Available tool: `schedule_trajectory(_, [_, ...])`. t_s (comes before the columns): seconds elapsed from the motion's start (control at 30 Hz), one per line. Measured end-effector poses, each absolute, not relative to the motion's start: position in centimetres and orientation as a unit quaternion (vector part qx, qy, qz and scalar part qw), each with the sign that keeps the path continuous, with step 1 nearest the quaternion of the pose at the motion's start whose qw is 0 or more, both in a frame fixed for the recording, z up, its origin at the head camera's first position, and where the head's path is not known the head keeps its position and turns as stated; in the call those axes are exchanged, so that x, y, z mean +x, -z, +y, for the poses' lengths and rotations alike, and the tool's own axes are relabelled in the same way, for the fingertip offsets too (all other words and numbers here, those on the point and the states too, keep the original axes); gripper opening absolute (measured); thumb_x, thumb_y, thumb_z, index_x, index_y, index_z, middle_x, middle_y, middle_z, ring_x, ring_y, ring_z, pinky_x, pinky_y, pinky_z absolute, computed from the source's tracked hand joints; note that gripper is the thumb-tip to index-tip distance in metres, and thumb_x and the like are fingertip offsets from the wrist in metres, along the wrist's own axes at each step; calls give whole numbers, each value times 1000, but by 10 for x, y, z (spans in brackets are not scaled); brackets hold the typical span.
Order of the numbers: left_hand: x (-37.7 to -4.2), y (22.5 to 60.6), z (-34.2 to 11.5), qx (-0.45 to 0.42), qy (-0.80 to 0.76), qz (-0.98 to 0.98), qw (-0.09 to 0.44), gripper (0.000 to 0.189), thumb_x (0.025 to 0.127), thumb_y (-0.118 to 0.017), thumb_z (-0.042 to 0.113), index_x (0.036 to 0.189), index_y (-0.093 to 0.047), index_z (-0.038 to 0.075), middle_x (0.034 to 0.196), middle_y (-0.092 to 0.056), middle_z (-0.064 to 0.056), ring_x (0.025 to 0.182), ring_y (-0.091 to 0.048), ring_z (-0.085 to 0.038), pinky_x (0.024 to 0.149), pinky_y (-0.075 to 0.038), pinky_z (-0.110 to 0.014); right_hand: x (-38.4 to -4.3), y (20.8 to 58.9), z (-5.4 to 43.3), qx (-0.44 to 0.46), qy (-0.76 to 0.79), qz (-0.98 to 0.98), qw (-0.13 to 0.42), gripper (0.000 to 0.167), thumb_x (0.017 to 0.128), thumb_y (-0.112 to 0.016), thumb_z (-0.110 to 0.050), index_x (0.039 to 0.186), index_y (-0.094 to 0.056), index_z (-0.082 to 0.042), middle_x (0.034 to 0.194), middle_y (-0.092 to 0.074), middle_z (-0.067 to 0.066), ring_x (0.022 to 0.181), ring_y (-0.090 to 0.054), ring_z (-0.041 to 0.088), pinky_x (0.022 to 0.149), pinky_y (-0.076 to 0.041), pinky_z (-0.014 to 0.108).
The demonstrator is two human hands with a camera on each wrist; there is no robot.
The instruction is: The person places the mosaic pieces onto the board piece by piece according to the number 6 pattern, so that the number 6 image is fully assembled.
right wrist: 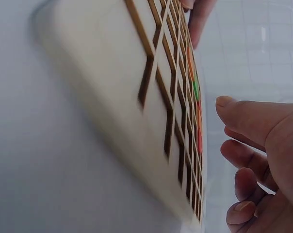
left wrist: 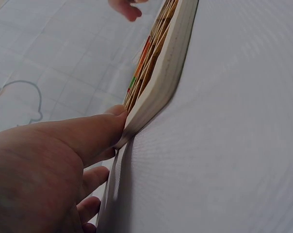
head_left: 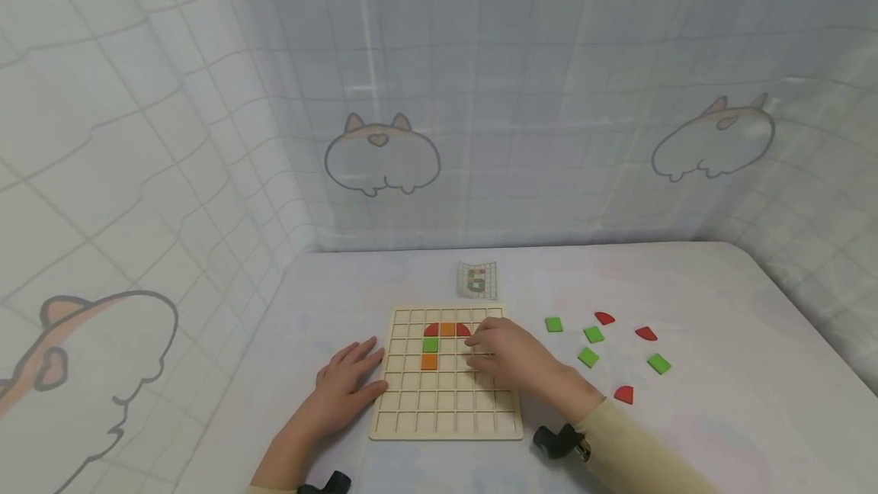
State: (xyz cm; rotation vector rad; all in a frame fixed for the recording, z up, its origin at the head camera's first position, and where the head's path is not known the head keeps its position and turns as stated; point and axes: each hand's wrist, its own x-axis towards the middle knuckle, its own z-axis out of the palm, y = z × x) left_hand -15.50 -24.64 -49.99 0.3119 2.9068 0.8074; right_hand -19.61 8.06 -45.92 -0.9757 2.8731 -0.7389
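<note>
A wooden grid board [head_left: 446, 424] lies on the table, its cells framed by raised ribs. In its upper cells sit two red quarter-round pieces [head_left: 431, 330], an orange square [head_left: 428, 361] and another between the red ones, plus a green square [head_left: 430, 344]. My left hand [head_left: 346, 383] rests at the board's left edge, thumb and fingertips touching it, fingers fairly straight. Over the board's right part hovers my right hand [head_left: 511, 353], close to the right-hand red piece. In the right wrist view its thumb [right wrist: 248, 114] and loosely bent fingers stand apart, with nothing visible between them.
Right of the board lie several loose green squares [head_left: 554, 324] and red quarter-rounds [head_left: 624, 395]. Behind the board is a small grid card [head_left: 477, 280] with a coloured pattern. Patterned curtains [head_left: 514, 136] enclose the table [head_left: 720, 418] at the back and sides.
</note>
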Motion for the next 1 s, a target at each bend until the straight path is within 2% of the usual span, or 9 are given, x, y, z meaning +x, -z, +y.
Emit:
schedule_trajectory(0.23, [-156, 501, -247, 97, -267, 957, 67, 66, 91, -67, 50, 147, -51, 20, 160, -30, 1, 148, -15, -30, 108, -14, -64, -193, 459, 111, -249, 237, 939, 8, 29, 88, -77, -29, 112, -75, -14, 107, -65, -7, 105, -59, 15, 92, -49, 37])
schedule_trajectory(0.53, [-155, 499, -246, 97, -268, 956, 66, 66, 90, -68, 49, 146, -52, 18, 159, -32, -1, 147, -17, -32, 107, -15, -66, -188, 460, 142, -192, 242, 951, 2, 31, 85, -80, -26, 113, -75, -13, 108, -67, -7, 107, -61, 16, 94, -49, 39])
schedule_trajectory(0.8, [-155, 499, -245, 97, -264, 958, 63, 66, 90, -68, 49, 146, -52, 18, 159, -31, -1, 147, -17, -32, 108, -15, -67, -182, 465, 169, -135, 237, 962, 13, 34, 84, -80, -28, 115, -74, -16, 125, -64, 5, 123, -54, 29, 100, -45, 50])
schedule_trajectory(1.0, [-154, 497, -245, 98, -268, 957, 62, 65, 91, -68, 48, 146, -52, 18, 159, -32, -2, 147, -17, -33, 108, -14, -66, -180, 467, 190, -127, 238, 963, -2, 34, 83, -82, -28, 113, -75, -15, 110, -66, -2, 103, -61, 20, 90, -52, 44])
